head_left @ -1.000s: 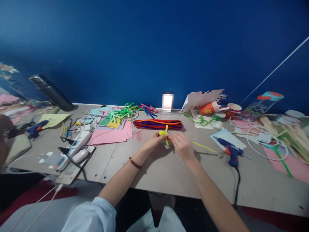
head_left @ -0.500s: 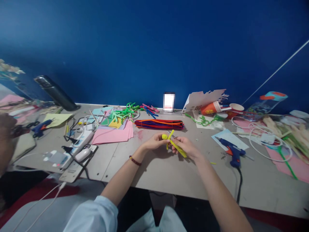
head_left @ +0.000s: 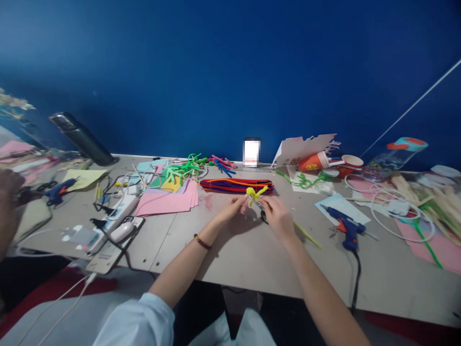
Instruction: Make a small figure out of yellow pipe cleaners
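My left hand (head_left: 234,207) is closed in a pinch on a small yellow twisted pipe-cleaner piece (head_left: 252,193), with a rounded knot at its left end. Close on the other side, my right hand (head_left: 278,215) has its fingers pinched at the right part of the same piece. Part of a pair of scissors (head_left: 264,218), a metal blade and a dark handle loop, shows between and below the hands; whether the right fingers touch it I cannot tell. A loose yellow pipe cleaner (head_left: 307,235) lies beside my right forearm.
Behind my hands lies a bundle of red, orange and purple pipe cleaners (head_left: 236,185). Pink paper (head_left: 166,203) and a power strip (head_left: 117,216) lie left. A blue glue gun (head_left: 346,226) with its cord is right. A co-worker's hand (head_left: 9,197) shows at far left.
Both hands have lifted the yellow piece slightly away from me, and its long strand no longer points toward me. My right arm's shift uncovers more of the loose yellow pipe cleaner.
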`<state>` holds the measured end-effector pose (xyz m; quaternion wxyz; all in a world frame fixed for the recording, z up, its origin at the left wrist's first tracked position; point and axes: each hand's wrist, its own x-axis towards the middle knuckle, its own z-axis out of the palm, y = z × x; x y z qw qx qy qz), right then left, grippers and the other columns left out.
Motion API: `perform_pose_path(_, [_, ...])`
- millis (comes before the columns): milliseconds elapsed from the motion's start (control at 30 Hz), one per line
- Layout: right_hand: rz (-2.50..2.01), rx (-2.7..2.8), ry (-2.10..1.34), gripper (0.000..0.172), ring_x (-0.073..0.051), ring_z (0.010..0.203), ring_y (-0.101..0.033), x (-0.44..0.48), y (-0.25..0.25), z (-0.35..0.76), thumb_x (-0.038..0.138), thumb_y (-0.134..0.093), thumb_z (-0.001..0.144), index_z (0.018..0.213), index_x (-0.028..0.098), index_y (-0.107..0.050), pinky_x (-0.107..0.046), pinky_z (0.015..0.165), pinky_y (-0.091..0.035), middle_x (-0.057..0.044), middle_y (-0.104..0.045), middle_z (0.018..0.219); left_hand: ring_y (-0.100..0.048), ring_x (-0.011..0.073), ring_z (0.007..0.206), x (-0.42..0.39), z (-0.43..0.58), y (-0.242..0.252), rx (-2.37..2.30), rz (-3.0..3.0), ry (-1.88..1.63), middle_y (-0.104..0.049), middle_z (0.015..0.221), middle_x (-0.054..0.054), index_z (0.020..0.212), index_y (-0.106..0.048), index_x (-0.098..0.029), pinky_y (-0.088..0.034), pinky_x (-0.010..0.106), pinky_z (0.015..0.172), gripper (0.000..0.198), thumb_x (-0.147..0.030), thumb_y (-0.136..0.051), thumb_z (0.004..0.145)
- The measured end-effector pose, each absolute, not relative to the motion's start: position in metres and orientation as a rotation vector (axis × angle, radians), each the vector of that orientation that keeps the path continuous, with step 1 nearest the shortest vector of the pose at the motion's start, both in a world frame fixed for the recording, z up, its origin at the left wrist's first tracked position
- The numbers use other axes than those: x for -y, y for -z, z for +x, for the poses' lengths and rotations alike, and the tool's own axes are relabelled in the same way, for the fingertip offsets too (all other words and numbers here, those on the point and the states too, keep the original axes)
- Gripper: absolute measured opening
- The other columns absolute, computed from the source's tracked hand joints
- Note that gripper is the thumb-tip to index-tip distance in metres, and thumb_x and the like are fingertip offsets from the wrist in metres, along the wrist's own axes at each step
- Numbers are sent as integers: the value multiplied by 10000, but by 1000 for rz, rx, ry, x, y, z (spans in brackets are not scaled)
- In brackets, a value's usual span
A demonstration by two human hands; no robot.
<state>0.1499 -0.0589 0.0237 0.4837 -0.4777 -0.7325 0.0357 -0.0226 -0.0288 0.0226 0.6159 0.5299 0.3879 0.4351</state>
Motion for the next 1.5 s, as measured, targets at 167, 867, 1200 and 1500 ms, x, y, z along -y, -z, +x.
perform_pose_path(167, [-1094,1944,180,274,-212,897,-592,63,-26,146,144,-385,923,1017,180,-640,-335,817,-474,-102,-658,930,-510,112,515,32,-21,-22,-757,1132,-911,-589,581,45,705,-640,-119,-369,259,535,448,-566,-621,722])
perform_pose_path(867, [-1038,1759,-180,197,-197,876,-620,66,-21,134,231,-480,895,909,212,-676,-345,816,-506,-76,-664,913,-499,75,630,39,-8,-15,-735,1010,-1215,-589,719,-9,776,-655,-184,-401,210,620,214,-322,-765,655])
perform_pose_path(1200, [-1091,1142,-1402,284,-149,616,-622,61,-23,132,445,-718,655,761,186,-671,-284,620,-531,-17,-675,694,-564,123,743,41,-11,-14,-629,848,-1112,-626,790,26,815,-689,-180,-442,250,714,292,-327,-809,593])
perform_pose_path(1500, [-917,890,-1806,244,-150,633,-665,67,-29,129,369,-720,678,808,191,-615,-263,586,-547,-23,-690,755,-427,54,496,46,-13,-24,-549,835,-966,-539,622,-11,848,-669,-143,-359,211,505,315,-336,-783,626])
